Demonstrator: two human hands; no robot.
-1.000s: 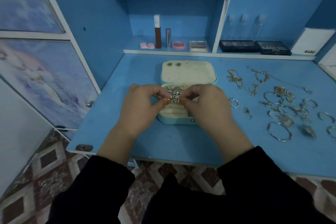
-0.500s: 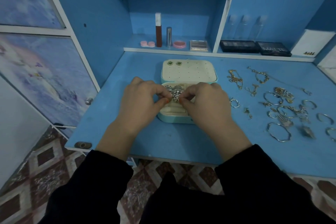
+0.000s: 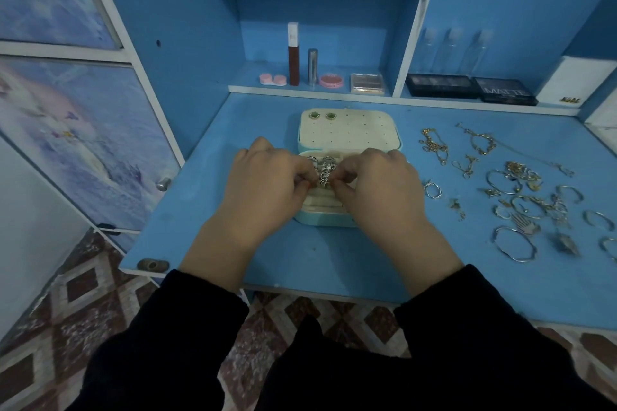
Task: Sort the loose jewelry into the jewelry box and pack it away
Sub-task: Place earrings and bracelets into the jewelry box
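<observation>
While both hands meet over the open jewelry box (image 3: 334,222) mid-table (image 3: 233,243), left hand (image 3: 267,183) and right hand (image 3: 377,187) each pinch the same chunky silver ring (image 3: 325,173) from opposite sides, fingertips curled, probably to steady it and seat it in the padded ring rolls. Two green studs (image 3: 322,116) sit in the lid's (image 3: 350,133) holes. Loose jewelry (image 3: 521,197) (chains, bangles, hoops) lies spread out well right of the box, likely for easy picking. Most is unsorted.
</observation>
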